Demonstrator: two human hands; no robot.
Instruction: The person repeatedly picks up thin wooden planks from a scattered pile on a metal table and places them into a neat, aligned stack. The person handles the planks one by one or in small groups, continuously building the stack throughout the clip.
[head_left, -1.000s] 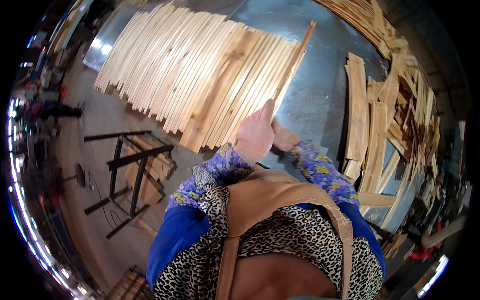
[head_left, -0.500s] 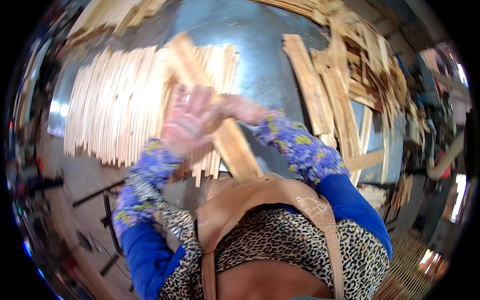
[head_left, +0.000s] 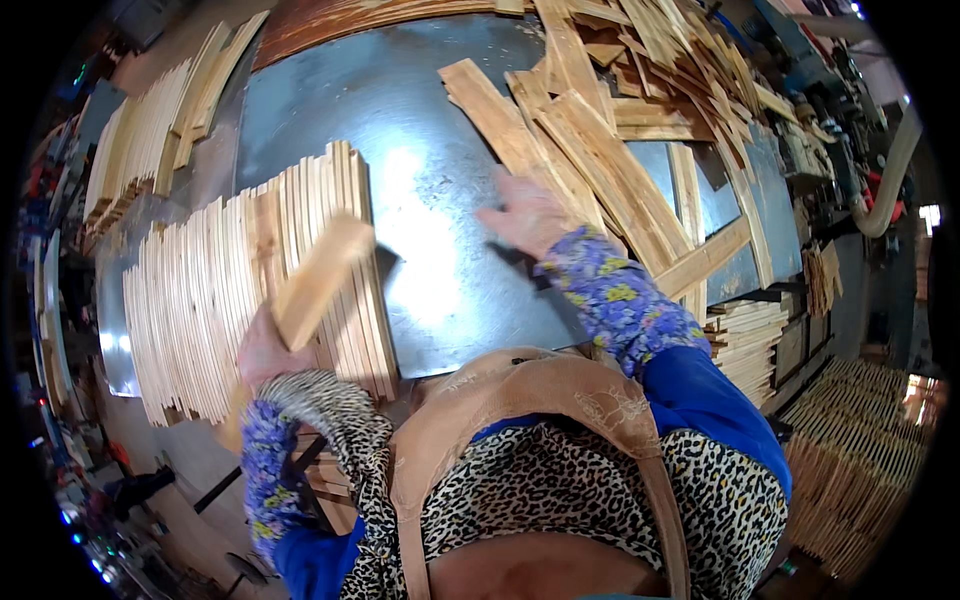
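My left hand point(head_left: 268, 350) is closed on a short wooden board point(head_left: 322, 280), which tilts up over the near end of a row of boards. That row of pale wooden strips point(head_left: 210, 300) stands packed side by side on the metal table point(head_left: 440, 290). My right hand point(head_left: 530, 215) is blurred, its fingers spread and holding nothing. It hovers over the table beside several loose wooden boards point(head_left: 620, 190) on the right. How far the fingers are from the nearest board I cannot tell.
A heap of thin wood offcuts point(head_left: 690, 60) covers the far right. Another row of strips point(head_left: 140, 140) lies at the far left. Stacked boards point(head_left: 745, 340) sit low on the right, with more slatted stacks point(head_left: 855, 470) on the floor. Machines and a hose point(head_left: 895, 180) stand beyond.
The board has moved left in my left hand, over the row of strips. My right hand has let go of it and moved right toward the loose boards.
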